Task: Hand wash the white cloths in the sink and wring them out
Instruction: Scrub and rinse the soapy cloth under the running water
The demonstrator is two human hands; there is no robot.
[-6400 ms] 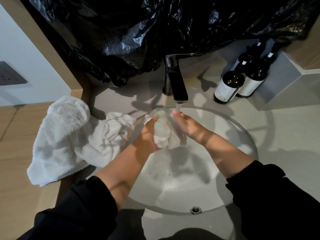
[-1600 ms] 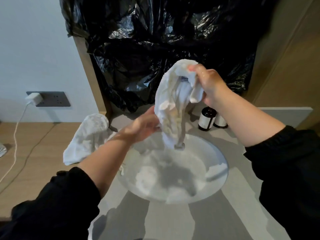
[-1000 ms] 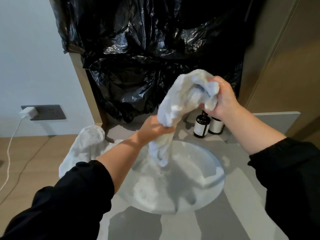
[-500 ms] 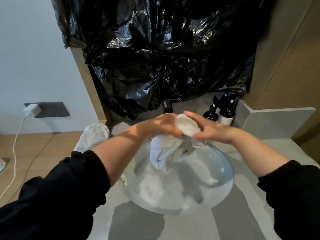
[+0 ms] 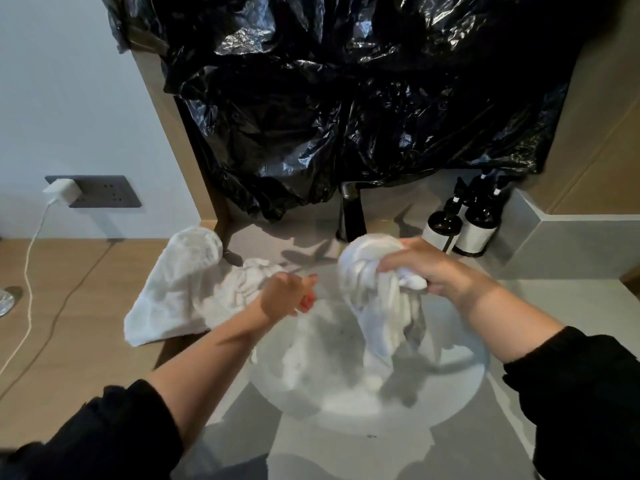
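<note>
My right hand [image 5: 427,271] grips a wet white cloth [image 5: 377,299] at its top, and the cloth hangs down in a bunch into the round sink [image 5: 460,386]. My left hand [image 5: 287,294] is off the cloth, to its left over the sink's edge, with its fingers loosely curled and nothing in them. A second white cloth [image 5: 242,289] lies crumpled on the counter left of the sink, next to a larger white towel [image 5: 176,285].
The dark tap [image 5: 351,216] stands behind the sink. Two dark pump bottles [image 5: 462,223] sit at the back right. A black plastic sheet [image 5: 346,98] hangs over the wall above. A charger and its white cable [image 5: 26,289] run across the wooden counter at the left.
My left hand has let go of the cloth and moved left. My right hand has moved right and holds the cloth alone, hanging into the sink.
</note>
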